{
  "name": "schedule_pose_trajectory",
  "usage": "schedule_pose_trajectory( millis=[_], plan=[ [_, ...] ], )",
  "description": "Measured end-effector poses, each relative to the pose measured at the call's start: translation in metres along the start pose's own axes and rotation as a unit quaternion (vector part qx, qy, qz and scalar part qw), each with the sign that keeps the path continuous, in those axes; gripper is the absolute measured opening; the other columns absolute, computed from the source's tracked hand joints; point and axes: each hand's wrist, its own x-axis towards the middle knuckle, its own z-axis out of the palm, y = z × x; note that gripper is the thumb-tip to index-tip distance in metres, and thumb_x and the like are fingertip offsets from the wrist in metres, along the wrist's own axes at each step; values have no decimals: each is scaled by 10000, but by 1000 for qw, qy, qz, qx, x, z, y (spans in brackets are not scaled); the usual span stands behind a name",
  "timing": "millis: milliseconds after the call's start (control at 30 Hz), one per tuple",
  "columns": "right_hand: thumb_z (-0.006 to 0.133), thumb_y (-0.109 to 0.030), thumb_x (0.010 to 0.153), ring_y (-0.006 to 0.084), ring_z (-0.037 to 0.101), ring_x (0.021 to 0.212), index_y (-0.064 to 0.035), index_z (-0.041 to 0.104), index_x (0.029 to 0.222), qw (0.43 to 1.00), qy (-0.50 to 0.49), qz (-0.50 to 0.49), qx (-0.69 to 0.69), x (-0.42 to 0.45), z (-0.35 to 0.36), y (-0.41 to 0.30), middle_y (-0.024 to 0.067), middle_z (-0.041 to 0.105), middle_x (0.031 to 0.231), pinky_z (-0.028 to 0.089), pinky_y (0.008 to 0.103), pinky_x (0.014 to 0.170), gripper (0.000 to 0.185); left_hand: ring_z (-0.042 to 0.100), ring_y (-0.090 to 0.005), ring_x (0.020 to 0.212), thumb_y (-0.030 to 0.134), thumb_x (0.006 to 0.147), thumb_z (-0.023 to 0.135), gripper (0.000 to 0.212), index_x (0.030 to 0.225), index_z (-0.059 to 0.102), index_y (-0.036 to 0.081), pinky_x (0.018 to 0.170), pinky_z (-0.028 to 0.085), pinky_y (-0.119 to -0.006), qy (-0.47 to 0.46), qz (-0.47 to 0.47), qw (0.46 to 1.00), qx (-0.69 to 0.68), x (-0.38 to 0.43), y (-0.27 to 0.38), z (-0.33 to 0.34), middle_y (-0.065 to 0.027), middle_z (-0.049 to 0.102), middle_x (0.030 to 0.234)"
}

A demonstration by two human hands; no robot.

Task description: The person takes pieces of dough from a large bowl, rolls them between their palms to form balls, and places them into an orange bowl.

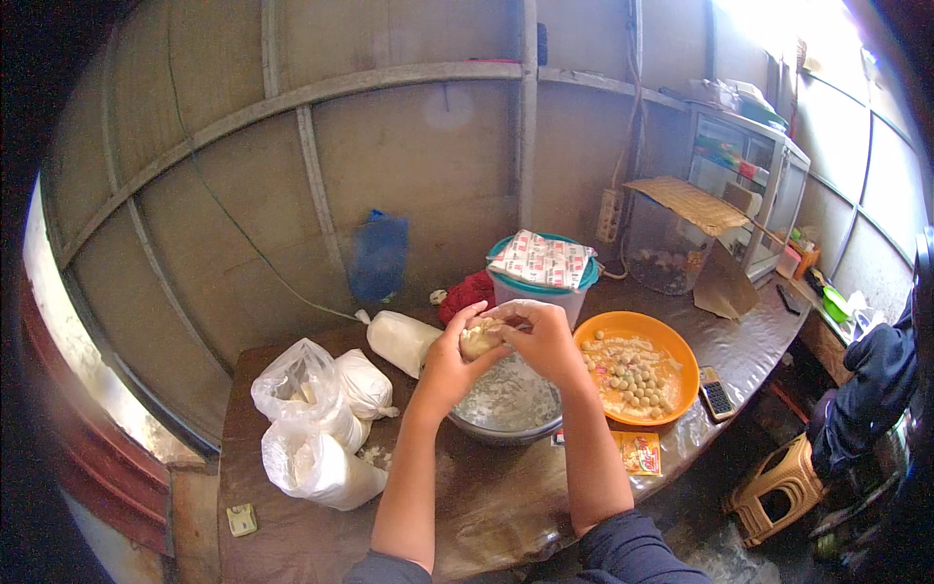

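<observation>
Above a grey metal bowl dusted with white flour, my left hand cups a lump of pale dough. My right hand is on the same lump from the right, its fingers touching the dough. Just right of the bowl sits a round orange tray holding many small dough balls and loose flour. Left of the bowl are open plastic bags of white powder and a tied white bag. A filled plastic bag lies behind my left hand.
A lidded bucket with a printed packet on top stands behind my hands. A phone and yellow sachet lie near the table's front edge. Glass cabinet at back right; a person in dark clothes sits on a plastic stool.
</observation>
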Motion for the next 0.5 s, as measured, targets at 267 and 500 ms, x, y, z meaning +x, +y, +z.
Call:
schedule_pose_trajectory(
  millis=[267,500],
  plan=[
    [662,-31,769,137,634,853,19,664,965,999,-44,-23,10,-4,-5,-13,97,681,897,507,290,749,202,587,-333,937,62,724,703,370,1050,540,1,800,468,-382,37,50,989,134,-1,5,1,-164,585,998],
    [674,-23,754,118,640,790,15,679,942,999,-33,6,12,-5,1,-7,100,682,863,514,267,718,191,570,-350,892,64,661,734,357,968,558,14,769,464,-406,45,87,977,191,-1,8,4,-157,565,944]
  ],
)
